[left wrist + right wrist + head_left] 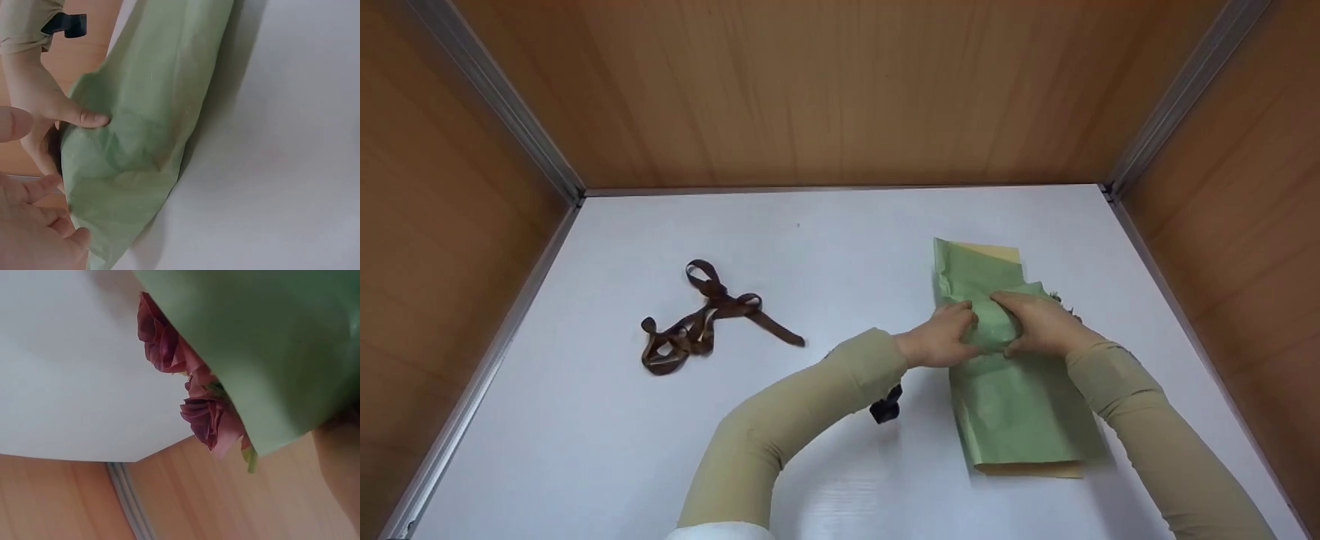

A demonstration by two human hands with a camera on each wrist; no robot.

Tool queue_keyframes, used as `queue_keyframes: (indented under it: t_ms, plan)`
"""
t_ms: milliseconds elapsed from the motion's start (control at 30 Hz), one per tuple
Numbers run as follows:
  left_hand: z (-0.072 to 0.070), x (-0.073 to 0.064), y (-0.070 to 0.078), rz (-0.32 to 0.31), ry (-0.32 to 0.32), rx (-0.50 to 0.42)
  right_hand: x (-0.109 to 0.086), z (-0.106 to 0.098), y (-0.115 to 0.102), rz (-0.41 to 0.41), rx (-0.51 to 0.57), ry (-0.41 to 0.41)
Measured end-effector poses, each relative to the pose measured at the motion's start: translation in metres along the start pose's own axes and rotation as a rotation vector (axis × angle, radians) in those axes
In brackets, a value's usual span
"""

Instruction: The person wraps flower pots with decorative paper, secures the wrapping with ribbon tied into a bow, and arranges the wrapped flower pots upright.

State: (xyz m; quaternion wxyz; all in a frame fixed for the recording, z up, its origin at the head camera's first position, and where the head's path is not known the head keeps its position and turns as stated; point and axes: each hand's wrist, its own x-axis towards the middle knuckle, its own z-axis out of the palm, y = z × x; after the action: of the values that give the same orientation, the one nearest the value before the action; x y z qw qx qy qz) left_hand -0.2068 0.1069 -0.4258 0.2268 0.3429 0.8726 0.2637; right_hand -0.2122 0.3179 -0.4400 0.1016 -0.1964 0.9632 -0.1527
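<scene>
A sheet of green wrapping paper [1020, 420] with a yellowish inner side is folded round a bunch of flowers on the right of the table. Dusky pink flowers [205, 419] stick out past its edge in the right wrist view. My right hand [1046, 324] grips the paper bundle from the right, thumb lying on top and fingers round the edge. On the bundle's other side is my left hand [941, 339], its fingers loosely bent at the paper. In the left wrist view those fingers [42, 188] are spread apart, fingertips close by the paper's edge.
A brown ribbon [724, 306] lies looped and tangled on the white table [840, 247], left of centre. A small black piece [886, 405] shows below the left sleeve. Wood-grain panels [840, 90] with metal corner strips wall the table at back and sides.
</scene>
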Motion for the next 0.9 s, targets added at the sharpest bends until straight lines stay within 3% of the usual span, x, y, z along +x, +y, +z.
queue_keyframes:
  t_ms: [200,433,667,900]
  plan:
    - [0.004,0.011,-0.002,0.001,0.053,0.317,-0.001,0.001,0.002,0.028,0.036,-0.014]
    - [0.014,0.018,0.006,-0.029,0.109,0.613,-0.001,0.004,0.004,-0.040,0.026,0.031]
    - [0.024,0.025,0.002,-0.029,0.194,0.704,0.001,0.015,0.008,-0.071,-0.011,0.056]
    - [0.023,0.031,-0.002,-0.003,0.242,0.641,0.001,0.023,0.012,-0.099,-0.024,0.111]
